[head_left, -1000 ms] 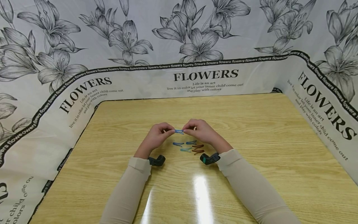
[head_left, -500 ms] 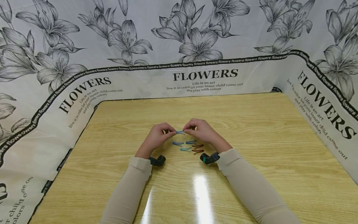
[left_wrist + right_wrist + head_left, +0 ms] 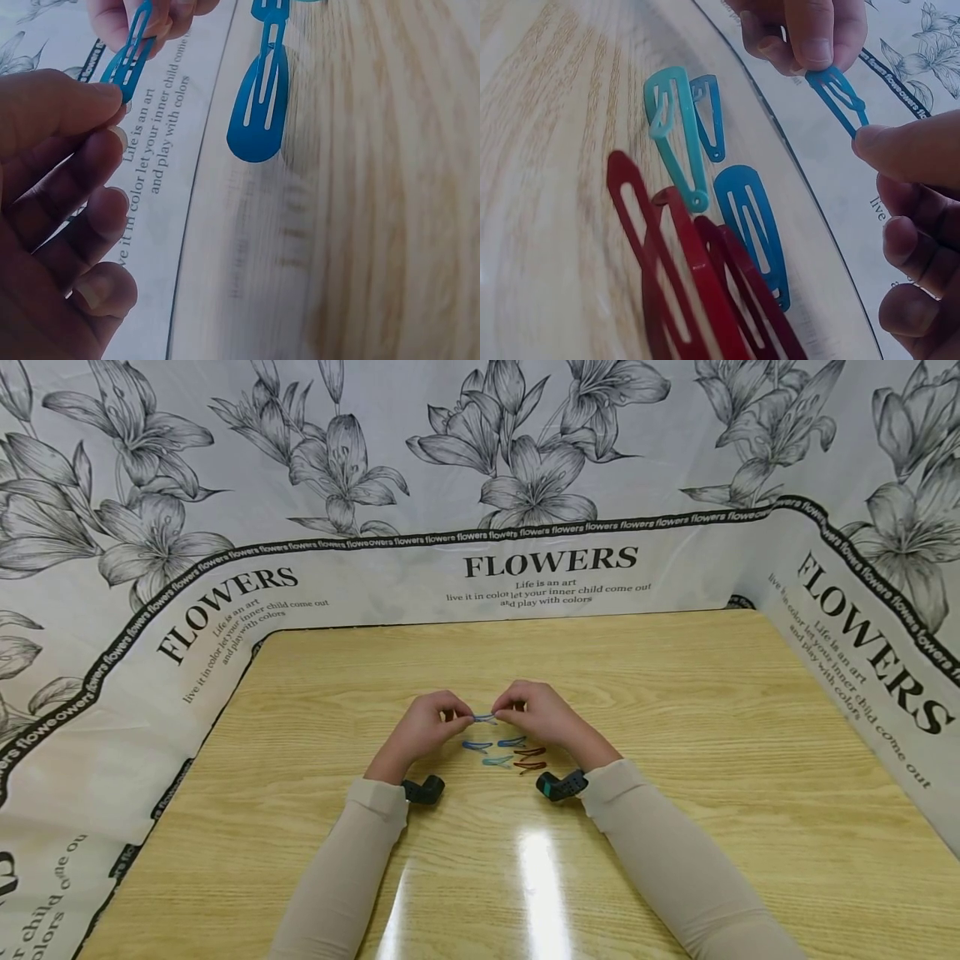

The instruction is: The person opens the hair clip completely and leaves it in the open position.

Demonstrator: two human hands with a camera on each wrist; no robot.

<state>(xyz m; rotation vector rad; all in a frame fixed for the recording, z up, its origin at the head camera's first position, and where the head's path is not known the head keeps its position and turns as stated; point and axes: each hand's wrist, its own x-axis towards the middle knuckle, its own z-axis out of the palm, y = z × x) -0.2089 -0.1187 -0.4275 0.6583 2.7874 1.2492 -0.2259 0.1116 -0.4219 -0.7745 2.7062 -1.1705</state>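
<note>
A blue snap hair clip (image 3: 483,718) is held up off the table between both hands. My left hand (image 3: 429,723) pinches its broad end between thumb and index finger, as the left wrist view shows with the clip (image 3: 133,56). At the narrow end, my right hand (image 3: 542,715) pinches with thumb and forefinger; in the right wrist view the clip (image 3: 838,97) spans the gap between the fingertips. On the table just below lie a blue clip (image 3: 477,746), another blue clip (image 3: 512,742), a light turquoise clip (image 3: 497,762) and red-brown clips (image 3: 531,767), all with their prongs sprung apart.
The wooden table (image 3: 660,710) spreads out round the clips. White fabric printed with flowers and lettering (image 3: 551,562) stands up along its back and sides. A dark camera sits on each wrist.
Both hands have lowered very slightly with the blue hair clip, and the left has shifted a little to the right. The clips on the table have not moved.
</note>
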